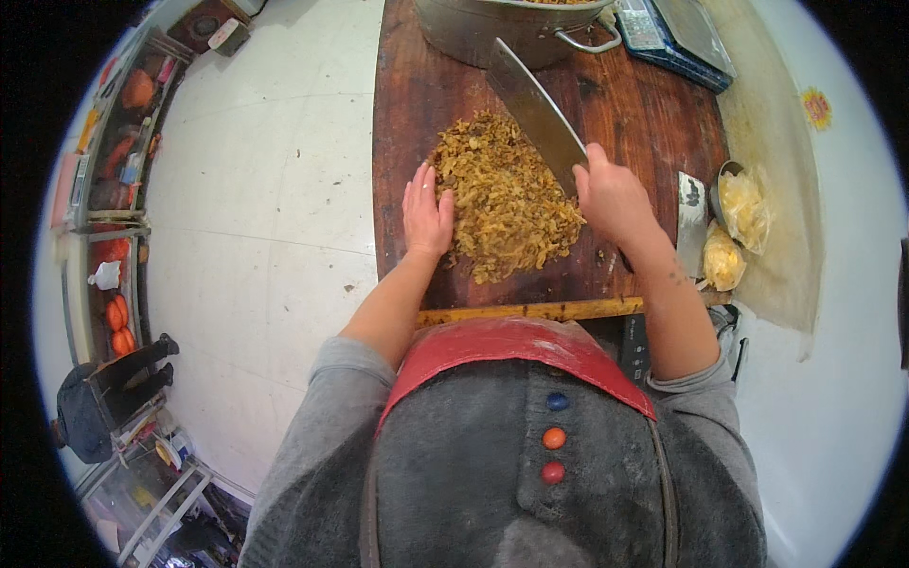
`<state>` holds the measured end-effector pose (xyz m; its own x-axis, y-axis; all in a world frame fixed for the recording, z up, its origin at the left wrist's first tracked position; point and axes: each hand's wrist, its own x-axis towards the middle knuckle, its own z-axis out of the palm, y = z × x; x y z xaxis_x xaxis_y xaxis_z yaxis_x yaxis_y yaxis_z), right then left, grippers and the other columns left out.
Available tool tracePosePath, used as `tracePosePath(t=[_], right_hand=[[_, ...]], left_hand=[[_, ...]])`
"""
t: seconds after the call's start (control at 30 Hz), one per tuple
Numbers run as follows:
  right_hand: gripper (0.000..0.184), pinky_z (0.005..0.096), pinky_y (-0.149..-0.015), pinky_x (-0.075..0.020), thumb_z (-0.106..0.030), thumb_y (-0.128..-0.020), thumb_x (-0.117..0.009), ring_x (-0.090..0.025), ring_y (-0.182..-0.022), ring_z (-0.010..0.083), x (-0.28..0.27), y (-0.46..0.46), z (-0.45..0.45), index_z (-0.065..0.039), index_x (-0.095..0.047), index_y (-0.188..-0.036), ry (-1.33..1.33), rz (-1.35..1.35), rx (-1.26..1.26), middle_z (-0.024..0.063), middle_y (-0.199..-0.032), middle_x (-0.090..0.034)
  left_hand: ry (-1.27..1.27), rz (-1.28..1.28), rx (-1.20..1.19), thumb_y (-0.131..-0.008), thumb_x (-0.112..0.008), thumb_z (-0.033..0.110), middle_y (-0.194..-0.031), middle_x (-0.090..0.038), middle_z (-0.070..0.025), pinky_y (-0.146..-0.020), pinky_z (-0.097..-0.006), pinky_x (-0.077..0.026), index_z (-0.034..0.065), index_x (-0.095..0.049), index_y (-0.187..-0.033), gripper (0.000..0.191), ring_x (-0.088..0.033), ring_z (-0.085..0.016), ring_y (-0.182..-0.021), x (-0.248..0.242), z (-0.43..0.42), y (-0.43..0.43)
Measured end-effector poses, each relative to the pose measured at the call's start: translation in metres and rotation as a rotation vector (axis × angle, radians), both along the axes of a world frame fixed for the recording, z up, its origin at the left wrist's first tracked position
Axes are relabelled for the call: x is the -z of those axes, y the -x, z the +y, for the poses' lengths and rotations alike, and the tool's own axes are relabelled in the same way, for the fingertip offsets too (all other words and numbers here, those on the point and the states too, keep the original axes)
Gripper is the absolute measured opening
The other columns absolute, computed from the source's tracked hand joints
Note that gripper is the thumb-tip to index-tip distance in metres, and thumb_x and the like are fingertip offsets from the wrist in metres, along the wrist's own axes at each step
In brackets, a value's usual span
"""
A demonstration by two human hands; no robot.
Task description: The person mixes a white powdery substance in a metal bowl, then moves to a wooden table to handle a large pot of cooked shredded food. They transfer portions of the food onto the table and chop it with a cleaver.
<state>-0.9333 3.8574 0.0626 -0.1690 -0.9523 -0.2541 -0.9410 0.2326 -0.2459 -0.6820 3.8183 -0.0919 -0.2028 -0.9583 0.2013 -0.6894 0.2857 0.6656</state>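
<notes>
A heap of chopped yellow-brown food, perhaps pickled vegetable [508,206], lies on a dark wooden worktop [639,106]. My right hand [614,199] grips a broad cleaver [536,106] at its near end. The blade slants up and away to the left, its flat side along the heap's right edge. Against the heap's left side rests my left hand [428,213], fingers pointing away from me, with nothing held in it. The cleaver's handle is mostly hidden by my right hand.
A large metal pot [483,35] with a side handle stands at the far edge, beside a scale [675,42]. To the right are a metal scraper or blade [691,220], a metal bowl [717,192] and plastic-bagged yellow food [724,259]. A seated person [89,412] is at far left, near shelves [117,177].
</notes>
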Motion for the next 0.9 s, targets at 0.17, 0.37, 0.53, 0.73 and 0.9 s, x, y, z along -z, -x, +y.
tracePosePath(t=[0.17,0.37,0.53,0.73,0.9], right_hand=[[0.030,0.0521,-0.071,-0.0505,-0.023,-0.097,-0.043,-0.065,-0.078,0.0414,0.004,-0.021,0.004,0.002,-0.046,-0.114,-0.127,-0.114,0.048,0.0243,-0.078,-0.064],[0.028,0.0532,-0.073,-0.0492,-0.026,-0.096,-0.043,-0.063,-0.084,0.0444,-0.023,0.014,-0.001,-0.002,-0.047,-0.110,0.043,-0.020,0.132,0.0275,-0.084,-0.064],[0.023,0.0548,-0.068,-0.0486,-0.022,-0.096,-0.045,-0.063,-0.077,0.0440,0.005,0.009,0.009,-0.001,-0.045,-0.106,-0.167,-0.130,0.134,0.0241,-0.078,-0.064],[0.025,0.0551,-0.070,-0.0481,-0.023,-0.096,-0.046,-0.063,-0.079,0.0442,0.006,0.020,0.003,-0.001,-0.045,-0.107,0.147,-0.010,0.108,0.0245,-0.081,-0.064],[0.027,0.0537,-0.070,-0.0486,-0.024,-0.096,-0.045,-0.063,-0.080,0.0428,-0.015,0.006,0.012,-0.001,-0.045,-0.110,-0.014,-0.055,0.116,0.0240,-0.080,-0.064]], left_hand=[[-0.002,-0.027,0.002,-0.096,-0.044,0.031,-0.147,-0.035,-0.0159,-0.115,-0.0428,-0.020,0.0010,-0.037,-0.139,0.053,-0.032,-0.031,-0.136,-0.001,0.004,0.000],[0.015,-0.003,0.013,-0.096,-0.044,0.031,-0.147,-0.036,-0.0157,-0.115,-0.0429,-0.021,0.0012,-0.037,-0.140,0.054,-0.033,-0.031,-0.135,-0.002,-0.001,0.001],[0.022,-0.035,0.013,-0.096,-0.044,0.032,-0.146,-0.036,-0.0166,-0.114,-0.0436,-0.022,0.0008,-0.037,-0.139,0.054,-0.034,-0.032,-0.135,0.000,0.003,0.000],[0.049,0.010,0.015,-0.095,-0.045,0.033,-0.146,-0.037,-0.0173,-0.114,-0.0439,-0.022,-0.0001,-0.038,-0.139,0.055,-0.034,-0.033,-0.134,0.002,-0.001,0.000],[0.078,-0.005,0.024,-0.095,-0.045,0.032,-0.145,-0.038,-0.0175,-0.114,-0.0439,-0.022,-0.0006,-0.039,-0.138,0.054,-0.035,-0.033,-0.134,0.003,0.000,-0.001]])
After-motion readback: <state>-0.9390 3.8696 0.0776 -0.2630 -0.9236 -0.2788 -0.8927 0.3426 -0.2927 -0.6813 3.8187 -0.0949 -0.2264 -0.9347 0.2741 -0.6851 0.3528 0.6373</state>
